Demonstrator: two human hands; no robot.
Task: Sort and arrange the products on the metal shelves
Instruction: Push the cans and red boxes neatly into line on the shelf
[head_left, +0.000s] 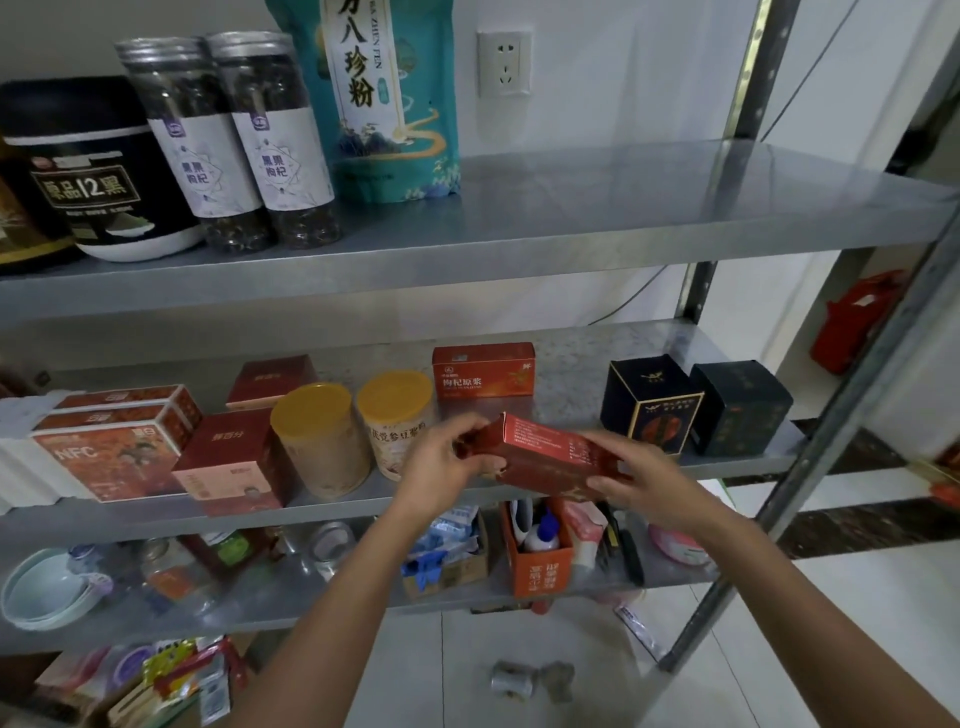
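Grip: left hand (447, 460) and right hand (641, 480) clasped the ends of the red box (550, 449). It looked best set squarely beside the matching box (483, 370).

Jars (275, 140) left of pouch (384, 104) on upper shelf (623, 197); cans (322, 441) on middle shelf (571, 379)

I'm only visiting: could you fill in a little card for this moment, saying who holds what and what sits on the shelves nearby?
action: a person holds a red box in front of the middle shelf
left hand: grips the box's left end
right hand: grips its right end
behind it: second red box
middle shelf, left: two yellow-lidded tubs
middle shelf, right: two dark boxes
top shelf: black tub, two jars, teal bag
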